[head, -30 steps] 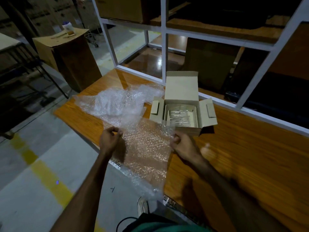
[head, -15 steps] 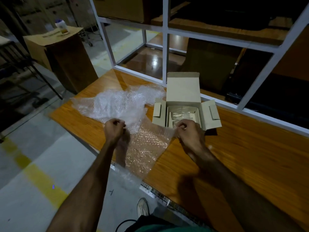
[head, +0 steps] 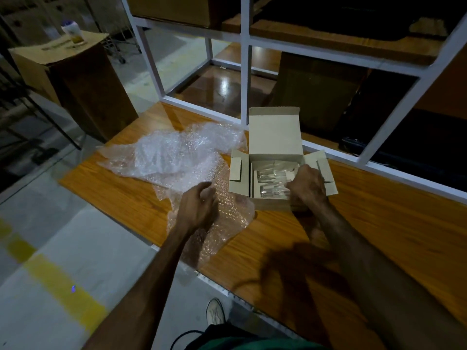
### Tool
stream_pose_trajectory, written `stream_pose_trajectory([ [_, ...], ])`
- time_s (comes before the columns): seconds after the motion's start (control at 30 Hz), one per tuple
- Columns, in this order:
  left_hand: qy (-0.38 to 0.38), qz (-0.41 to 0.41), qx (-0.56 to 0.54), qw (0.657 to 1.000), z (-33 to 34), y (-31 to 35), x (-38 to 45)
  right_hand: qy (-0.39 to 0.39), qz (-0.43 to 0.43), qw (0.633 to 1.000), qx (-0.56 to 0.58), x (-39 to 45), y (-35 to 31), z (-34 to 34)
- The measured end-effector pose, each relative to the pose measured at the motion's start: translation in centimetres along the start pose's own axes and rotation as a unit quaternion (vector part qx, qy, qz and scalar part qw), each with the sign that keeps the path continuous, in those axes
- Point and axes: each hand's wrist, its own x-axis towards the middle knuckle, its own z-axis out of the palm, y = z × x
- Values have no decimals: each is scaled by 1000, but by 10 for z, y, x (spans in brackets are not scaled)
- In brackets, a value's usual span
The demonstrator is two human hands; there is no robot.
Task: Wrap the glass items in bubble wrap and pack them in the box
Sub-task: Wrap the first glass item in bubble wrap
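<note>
Head view only, pretty dim. Wooden table [head: 379,236] with a glossy orange grain, white metal shelving frame [head: 244,79] right behind it, dark shelves past that. One small cardboard box [head: 275,137] near the back edge of the table, lid flipped up, two side flaps out, something clear and glassy lying inside [head: 271,176], too murky to count pieces. Right hand [head: 307,184] over the box's right front corner, fingers curled down into the opening, knuckles hiding that corner; can't tell if anything is actually pinched in there. Left hand [head: 199,205] loosely curled on top of the flat bubble wrap sheet [head: 227,223], which lies just left of the box and droops off the near table edge; looks like touching it, but can't tell if really gripping. Second, crumpled heap of bubble wrap [head: 174,152] farther left, touching the flat sheet, well apart from the left hand. So: one box, two lots of wrap, two hands. Off the table to the far left, one tall brown carton [head: 83,82] on the grey concrete floor with one small cup-like container [head: 72,32] on top, blurry. Yellow stripe [head: 63,286] painted on the floor. One shoe [head: 214,311] poking out under the table edge, bit of green clothing [head: 252,343] at the bottom.
</note>
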Motion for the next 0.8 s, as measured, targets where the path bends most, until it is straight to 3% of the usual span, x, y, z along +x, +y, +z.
stream_pose_trajectory([
  [0.17,26,-5,-47,999,12,11,-20,-85,49,995,29,6,4,1],
  [0.33,115,6,-72,991,19,29,-32,-76,61,989,111,-3,8,0],
  [0.47,152,81,-51,984,20,56,-34,-54,27,980,191,-17,9,-8],
  [0.63,110,94,-67,987,26,89,-26,10,-135,969,206,-29,7,-24],
  [0.8,40,56,-115,991,21,118,-19,-11,-286,932,223,-40,-1,-45],
])
